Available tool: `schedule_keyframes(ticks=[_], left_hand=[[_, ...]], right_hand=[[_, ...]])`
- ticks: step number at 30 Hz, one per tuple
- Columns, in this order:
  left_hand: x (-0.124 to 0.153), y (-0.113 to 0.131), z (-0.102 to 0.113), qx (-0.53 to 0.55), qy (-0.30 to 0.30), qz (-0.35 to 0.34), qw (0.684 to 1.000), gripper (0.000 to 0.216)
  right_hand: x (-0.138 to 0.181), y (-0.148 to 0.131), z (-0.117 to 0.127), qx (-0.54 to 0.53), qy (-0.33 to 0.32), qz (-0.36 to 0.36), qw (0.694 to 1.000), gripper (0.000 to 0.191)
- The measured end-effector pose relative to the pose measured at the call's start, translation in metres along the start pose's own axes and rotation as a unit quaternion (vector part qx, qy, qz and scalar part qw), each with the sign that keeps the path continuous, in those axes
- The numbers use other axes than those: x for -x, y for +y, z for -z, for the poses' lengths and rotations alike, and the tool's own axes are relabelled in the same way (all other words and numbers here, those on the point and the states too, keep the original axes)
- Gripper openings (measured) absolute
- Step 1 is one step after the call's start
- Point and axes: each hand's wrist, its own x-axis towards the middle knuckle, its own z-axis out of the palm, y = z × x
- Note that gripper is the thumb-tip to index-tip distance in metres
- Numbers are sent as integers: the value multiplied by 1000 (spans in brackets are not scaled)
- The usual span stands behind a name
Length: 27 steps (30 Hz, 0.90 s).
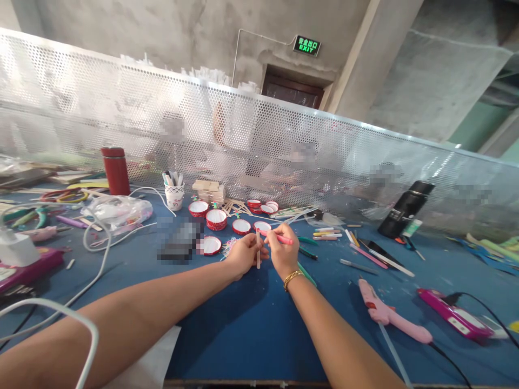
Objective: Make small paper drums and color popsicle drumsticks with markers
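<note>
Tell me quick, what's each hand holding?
Left hand: closed, holding a pale stick.
Right hand: closed, holding a pink stick.

flat blue table cover was matt, cloth-like | long perforated screen was shiny metal | pink glue gun was glossy plastic | thin pale stick was matt | slim pink pen was smooth plastic

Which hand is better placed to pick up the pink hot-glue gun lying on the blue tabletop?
Probably the right hand: the pink hot-glue gun lies on its side of the blue tabletop. It holds a slim pink pen, though; the left hand pinches a pale upright stick.
</note>
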Motion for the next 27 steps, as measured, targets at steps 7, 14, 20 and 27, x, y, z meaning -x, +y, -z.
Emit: schedule_keyframes(ticks=[7, 14, 20, 27], left_hand=[[-1, -1, 1, -4, -3, 5, 1000, 9], [-2, -1, 1, 4, -2, 8, 1000, 12], [0, 1, -1, -1, 4, 5, 1000, 12], [1, 3, -1, -13, 4, 12, 1000, 10]], right_hand=[[-1, 3, 1, 9, 17, -2, 1000, 21], [-1, 2, 1, 10, 21, -2, 1000, 21], [-1, 1, 0, -3, 10, -3, 1000, 20], [-3, 3, 1, 20, 25, -4, 999, 22]])
